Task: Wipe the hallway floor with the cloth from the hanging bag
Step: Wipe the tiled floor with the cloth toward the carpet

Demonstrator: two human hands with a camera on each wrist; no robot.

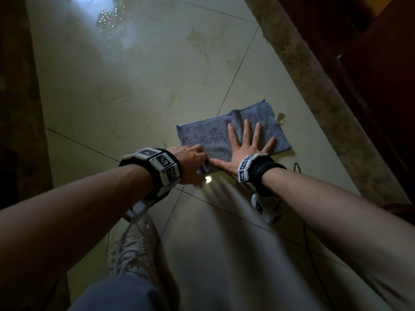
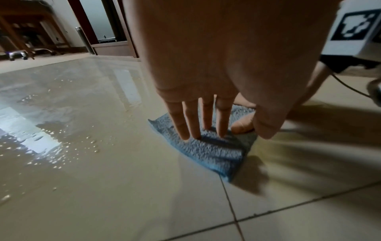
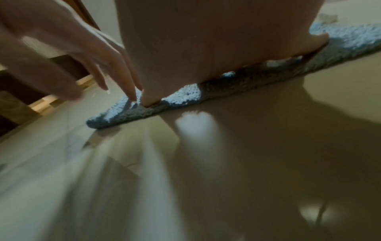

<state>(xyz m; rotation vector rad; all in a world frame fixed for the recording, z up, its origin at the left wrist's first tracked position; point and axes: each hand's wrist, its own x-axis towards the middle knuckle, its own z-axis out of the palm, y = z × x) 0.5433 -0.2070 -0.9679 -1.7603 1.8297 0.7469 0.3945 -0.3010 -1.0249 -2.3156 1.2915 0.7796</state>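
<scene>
A blue terry cloth (image 1: pixel 208 135) lies flat on the cream tiled hallway floor (image 1: pixel 112 86). My right hand (image 1: pixel 247 144) rests palm down on its right half with the fingers spread and straight. My left hand (image 1: pixel 193 160) is at the cloth's near left corner. In the left wrist view its straight fingers (image 2: pixel 185 124) press their tips into the cloth (image 2: pixel 216 153), which wrinkles under them. The right wrist view shows the right palm (image 3: pixel 206 40) lying on the cloth (image 3: pixel 350 37), with the left hand's fingers (image 3: pixel 123 78) touching the corner beside it.
A water puddle (image 1: pixel 112 21) and scattered drops (image 1: pixel 173 84) lie on the tiles beyond the cloth, to the left. A speckled stone skirting (image 1: pixel 314 86) and dark woodwork (image 1: pixel 370 63) run along the right. My white shoe (image 1: pixel 132 250) and a thin cable (image 1: pixel 310 243) are nearby.
</scene>
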